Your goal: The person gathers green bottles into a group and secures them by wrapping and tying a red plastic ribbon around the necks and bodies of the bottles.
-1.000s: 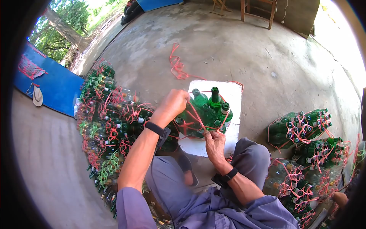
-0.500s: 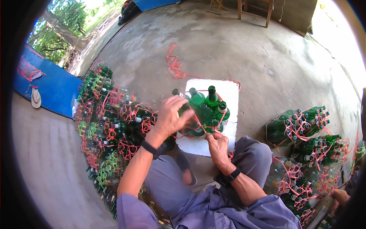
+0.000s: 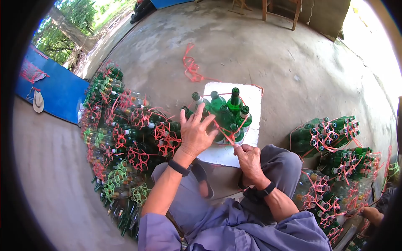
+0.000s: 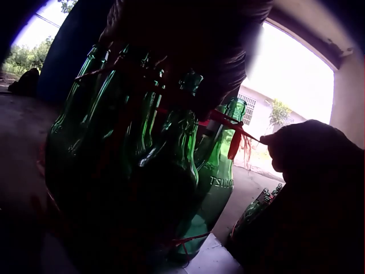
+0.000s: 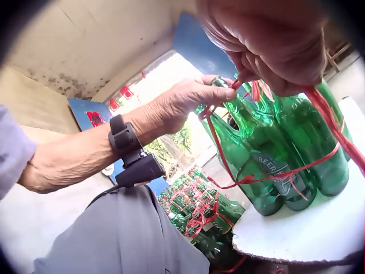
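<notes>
A cluster of green glass bottles (image 3: 225, 116) stands upright on a white foam board (image 3: 254, 94), with red plastic twine (image 5: 296, 173) looped round the bodies and more strung among the necks. My right hand (image 3: 250, 161) pinches the twine at the near side, and a taut strand runs from its fingertips back to the necks. My left hand (image 3: 195, 136) has its fingers spread over the necks on the left of the cluster. In the right wrist view its thumb lies straight along the bottle tops. The left wrist view is dark, with the near bottles mostly in shadow.
Many tied bottle bundles (image 3: 125, 121) crowd the floor on the left. More bundles (image 3: 326, 134) stand on the right, where another person's hand (image 3: 372, 215) shows at the edge. A loose length of red twine (image 3: 190, 67) lies on the concrete beyond the board.
My left hand let go of the strand it was pulling up over the bottles and came down, fingers spread, onto the left necks. My right hand, still pinching twine, moved slightly right and nearer me.
</notes>
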The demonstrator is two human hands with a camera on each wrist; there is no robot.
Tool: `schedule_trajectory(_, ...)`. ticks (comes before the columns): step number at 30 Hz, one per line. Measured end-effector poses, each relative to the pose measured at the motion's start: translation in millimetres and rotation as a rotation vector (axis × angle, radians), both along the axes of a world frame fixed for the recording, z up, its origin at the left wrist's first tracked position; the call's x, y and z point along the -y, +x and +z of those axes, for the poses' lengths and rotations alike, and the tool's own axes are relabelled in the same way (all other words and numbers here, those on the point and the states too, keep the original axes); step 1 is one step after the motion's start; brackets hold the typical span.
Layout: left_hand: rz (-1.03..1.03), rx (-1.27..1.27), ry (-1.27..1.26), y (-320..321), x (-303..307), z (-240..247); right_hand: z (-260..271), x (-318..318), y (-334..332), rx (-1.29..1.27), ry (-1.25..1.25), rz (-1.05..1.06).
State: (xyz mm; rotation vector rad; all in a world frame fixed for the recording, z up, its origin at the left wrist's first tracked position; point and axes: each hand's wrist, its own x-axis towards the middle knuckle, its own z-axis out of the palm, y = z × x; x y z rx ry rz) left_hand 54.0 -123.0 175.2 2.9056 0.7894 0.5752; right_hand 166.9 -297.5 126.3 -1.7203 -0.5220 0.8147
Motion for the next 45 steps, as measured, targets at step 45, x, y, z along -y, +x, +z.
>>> schedule_trajectory(45, 0.135, 0.873, -1.529, -10.9, 82.2, -55.0, -10.7, 10.4, -19.5, 0.043, 0.055, 0.319)
